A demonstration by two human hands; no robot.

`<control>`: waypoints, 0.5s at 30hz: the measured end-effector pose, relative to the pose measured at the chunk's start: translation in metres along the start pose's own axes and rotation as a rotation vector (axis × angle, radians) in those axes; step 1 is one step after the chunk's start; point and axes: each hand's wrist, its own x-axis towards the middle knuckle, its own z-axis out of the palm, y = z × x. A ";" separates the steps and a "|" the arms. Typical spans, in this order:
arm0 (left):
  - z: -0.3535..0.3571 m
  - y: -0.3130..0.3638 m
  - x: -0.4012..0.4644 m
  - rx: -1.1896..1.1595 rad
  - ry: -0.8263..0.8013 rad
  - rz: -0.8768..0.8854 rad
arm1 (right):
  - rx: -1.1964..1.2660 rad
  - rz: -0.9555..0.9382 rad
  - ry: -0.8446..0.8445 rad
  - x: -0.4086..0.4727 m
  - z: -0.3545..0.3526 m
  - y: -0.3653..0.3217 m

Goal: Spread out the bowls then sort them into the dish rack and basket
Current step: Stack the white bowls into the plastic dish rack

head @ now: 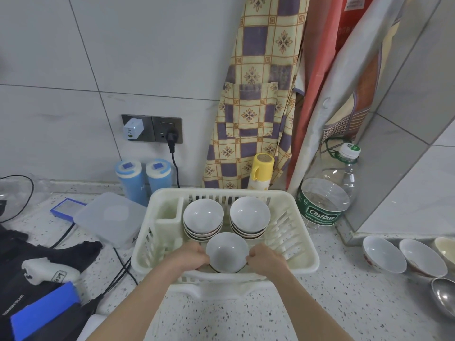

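**Two hands on one bowl inside the dish rack**

One word of print is plainly legible: "Cestbon" on the green label of the large clear water bottle (327,193), which is stood at the right rear of the speckled counter (344,303); the smaller line beneath it is too blurred to be read. The lettering on the black and blue items at the lower left cannot be made out.

The cream plastic dish rack (299,244) is set in the middle of the counter. Two stacks of white bowls are held in its rear half: the left stack (203,216) just beside the cutlery compartment, the right stack (249,214) next to it. In front of and between them, a single bowl (227,252) is seen upright in the near part of the rack, apparently on another bowl beneath it.

Both forearms are extended from the bottom edge toward the rack. The bowl's left rim is gripped by the curled fingers of the left hand (190,257), and its right rim is pinched by the curled fingers of the right hand (264,258).

Two more white bowls (384,254) are lined up on the counter at the far right, apart from the rack, with a metal bowl (444,299) near them.
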 end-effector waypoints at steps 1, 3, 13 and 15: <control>0.000 0.000 0.000 -0.006 0.001 0.003 | -0.006 -0.005 -0.003 0.000 0.000 0.000; 0.000 0.000 -0.001 -0.029 0.006 0.000 | -0.023 -0.010 0.001 0.000 0.001 -0.001; 0.003 -0.004 -0.002 -0.182 0.244 -0.043 | 0.184 0.120 0.179 -0.006 0.001 -0.007; 0.004 -0.007 0.000 -0.204 0.283 -0.040 | 0.247 0.121 0.229 -0.010 0.000 -0.007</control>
